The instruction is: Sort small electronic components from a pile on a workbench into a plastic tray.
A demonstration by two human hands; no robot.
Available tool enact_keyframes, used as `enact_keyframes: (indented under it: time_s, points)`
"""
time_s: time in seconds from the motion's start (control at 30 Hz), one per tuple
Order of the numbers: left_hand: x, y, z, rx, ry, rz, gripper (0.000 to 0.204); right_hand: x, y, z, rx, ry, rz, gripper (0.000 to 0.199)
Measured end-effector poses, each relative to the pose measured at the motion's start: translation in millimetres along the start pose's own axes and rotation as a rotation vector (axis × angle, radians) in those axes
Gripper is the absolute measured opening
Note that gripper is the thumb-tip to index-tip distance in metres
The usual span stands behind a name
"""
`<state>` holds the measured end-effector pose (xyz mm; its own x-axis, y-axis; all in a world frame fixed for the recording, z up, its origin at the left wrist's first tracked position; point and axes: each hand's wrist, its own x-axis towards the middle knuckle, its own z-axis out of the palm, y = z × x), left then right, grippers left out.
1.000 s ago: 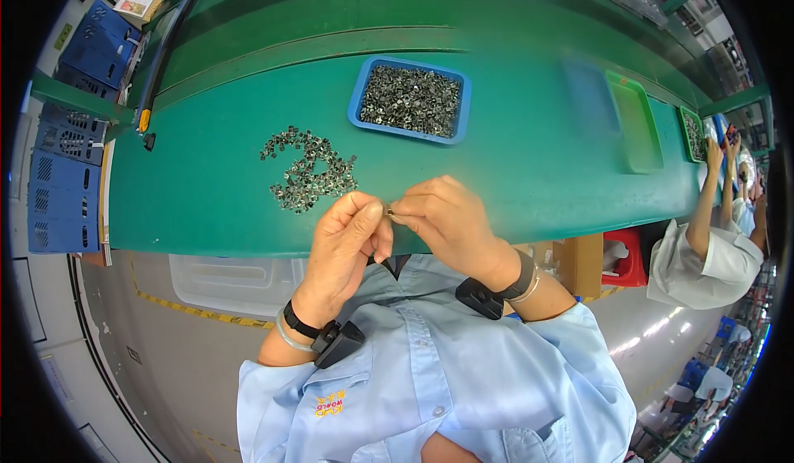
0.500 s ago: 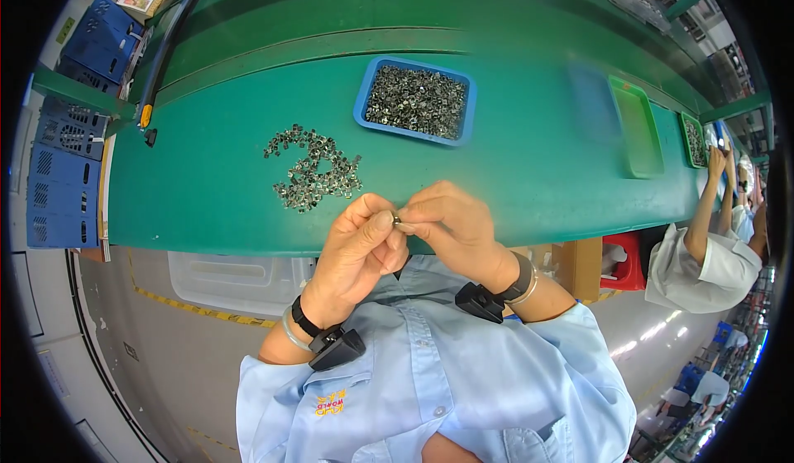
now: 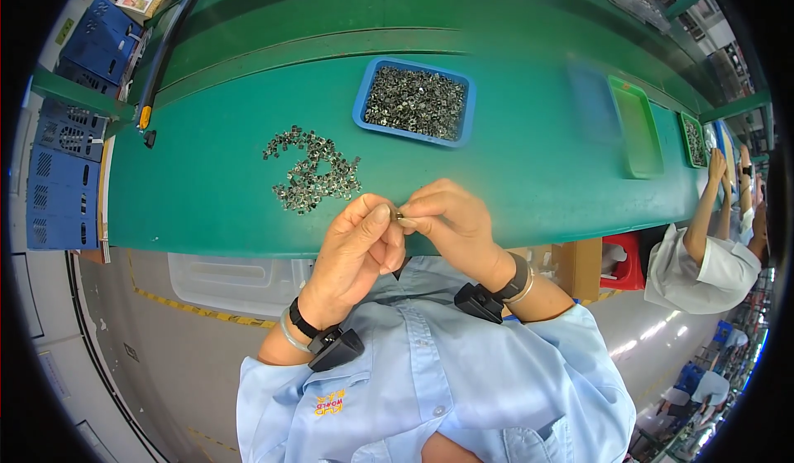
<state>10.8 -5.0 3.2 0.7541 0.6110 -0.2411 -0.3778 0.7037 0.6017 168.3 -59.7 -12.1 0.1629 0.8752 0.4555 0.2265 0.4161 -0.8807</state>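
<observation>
Just past the near edge of the green table, my left hand and my right hand meet at the fingertips. Both pinch a small shiny metal piece, mostly covered by the fingers, so its exact shape cannot be made out. Beyond my left hand lies a loose pile of small metal parts, spread in a curved patch. Farther off stands a blue tray holding a heap of similar small metal parts. Neither hand touches the pile or the tray.
A shallow green tray lies on the table's right side, with a smaller green tray of parts beyond it. Another person works at the far right. Blue crates stand at the left. A clear plastic bin sits below the table edge.
Both hands stay together in nearly the same place, with the fingertips shifted slightly around the small metal piece. The other person's arms at far right moved a little.
</observation>
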Motion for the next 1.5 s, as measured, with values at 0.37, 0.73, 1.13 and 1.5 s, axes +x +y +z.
enact_keyframes:
  time_s: [0.37, 0.73, 1.13, 1.5]
  points:
    - [1, 0, -2, 0.041, -0.018, 0.000, 0.016, 0, 1, -1, -0.032, -0.012, 0.008, 0.009]
    - [-15, 17, -44, -0.002, 0.282, 0.156, 0.011, 67, 15, -40, -0.520, 0.116, 0.083, 0.014]
    - [-19, 15, -56, -0.002, 0.270, 0.141, 0.012, 45, 29, 34, -0.802, -0.377, -0.108, 0.017]
    - [5, 9, -17, 0.172, 0.197, -0.008, 0.017, 30, -2, 2, -0.620, -0.244, -0.125, 0.022]
